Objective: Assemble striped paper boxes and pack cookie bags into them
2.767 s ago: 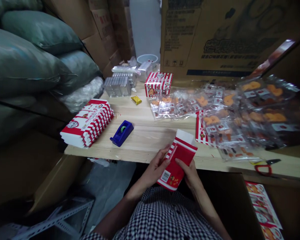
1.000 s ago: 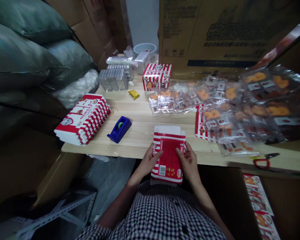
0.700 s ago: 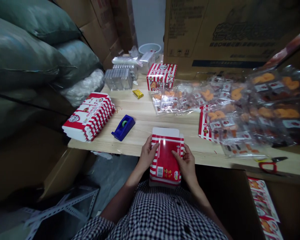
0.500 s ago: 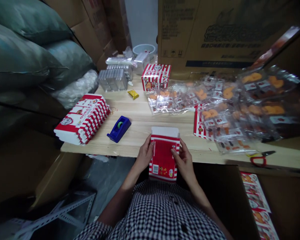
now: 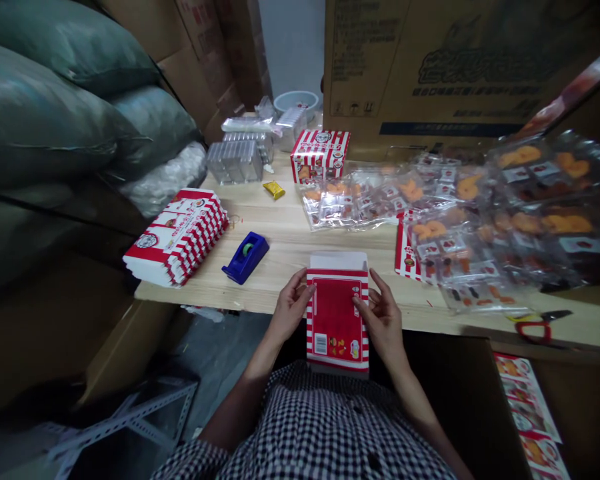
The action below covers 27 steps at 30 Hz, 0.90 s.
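Red carton (image 5: 337,317) sits between the hands, below the table's near edge, open flap at its 12. Left hand (image 5: 291,308) pinches the 10 o'clock edge, right hand (image 5: 383,317) the 2–3 o'clock edge; both thumbs on the printed face.

Clock from carton:
- 10: 1 blue tape dispenser (image 5: 246,258), wedge-shaped; beyond it 1 carton stack (image 5: 175,237), layers too tight to count.
- 11: 1 yellow packet (image 5: 274,190), crinkled, shiny.
- 12: 1 striped box (image 5: 320,157), block-shaped, glossy.
- 1–2: clear bags (image 5: 435,233), slick plastic, orange pieces inside, overlapping, can't count.
- 3: 1 scissors (image 5: 540,327), red handle visible.

Table (image 5: 290,233): pale, grained wood.
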{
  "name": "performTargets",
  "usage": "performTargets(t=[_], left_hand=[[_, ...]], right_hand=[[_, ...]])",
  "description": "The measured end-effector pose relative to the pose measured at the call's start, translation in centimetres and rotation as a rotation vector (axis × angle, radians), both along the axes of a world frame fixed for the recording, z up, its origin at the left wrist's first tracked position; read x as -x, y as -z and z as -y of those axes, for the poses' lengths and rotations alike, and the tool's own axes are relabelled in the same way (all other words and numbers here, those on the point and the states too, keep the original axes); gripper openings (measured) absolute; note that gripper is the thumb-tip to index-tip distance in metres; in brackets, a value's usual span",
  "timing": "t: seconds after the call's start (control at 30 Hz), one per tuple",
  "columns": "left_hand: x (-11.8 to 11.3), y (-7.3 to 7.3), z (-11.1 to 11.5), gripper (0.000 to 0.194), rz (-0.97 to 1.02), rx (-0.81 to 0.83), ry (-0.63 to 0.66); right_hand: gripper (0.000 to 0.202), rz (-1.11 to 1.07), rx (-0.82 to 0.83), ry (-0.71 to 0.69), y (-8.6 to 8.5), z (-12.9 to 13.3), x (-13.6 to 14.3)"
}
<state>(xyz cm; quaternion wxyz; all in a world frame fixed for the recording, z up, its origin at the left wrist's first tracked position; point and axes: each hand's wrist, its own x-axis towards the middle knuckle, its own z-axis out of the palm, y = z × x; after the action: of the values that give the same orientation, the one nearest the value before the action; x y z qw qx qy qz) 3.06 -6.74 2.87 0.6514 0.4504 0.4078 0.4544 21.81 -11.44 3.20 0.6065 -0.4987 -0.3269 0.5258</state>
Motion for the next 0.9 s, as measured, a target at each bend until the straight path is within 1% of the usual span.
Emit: performTargets(t=[0.13, 0.27, 0.37, 0.43, 0.5, 0.67, 0.77, 0.9], left_hand=[[0.0, -0.9, -0.5, 0.066, -0.017, -0.1, -0.024], [0.6, -1.7, -1.2, 0.062, -0.027, -0.145, 0.024], [1.2, -2.0, -1.8, 0.06, -0.019, -0.11, 0.047], [1.6, -1.9, -2.0, 0.057, -0.008, -0.07, 0.039], [2.0, -1.5, -2.0, 0.054, -0.023, -0.035, 0.023], [2.9, -0.4, -0.8, 0.046, -0.105, 0.001, 0.028], [3.0, -0.1, -0.6, 0.046, -0.059, 0.033, 0.043], [3.0, -0.2, -1.8, 0.055, -0.001, 0.073, 0.015]], right_hand=[[0.063, 0.084, -0.034, 0.031, -0.8, -0.8, -0.3], [0.058, 0.091, -0.044, -0.003, -1.7, -1.9, -1.0], [0.053, 0.077, -0.044, -0.051, -2.2, -2.3, -1.4], [0.049, 0.048, -0.047, -0.1, -2.3, -2.3, -1.6], [0.046, 0.019, -0.033, -0.159, -1.9, -2.0, -1.7], [0.038, 0.001, 0.003, -0.301, -0.1, -0.8, -2.0], [0.037, 0.038, 0.015, -0.328, 0.3, -0.9, -2.1], [0.039, 0.058, 0.006, -0.294, -0.1, -2.2, -1.8]])
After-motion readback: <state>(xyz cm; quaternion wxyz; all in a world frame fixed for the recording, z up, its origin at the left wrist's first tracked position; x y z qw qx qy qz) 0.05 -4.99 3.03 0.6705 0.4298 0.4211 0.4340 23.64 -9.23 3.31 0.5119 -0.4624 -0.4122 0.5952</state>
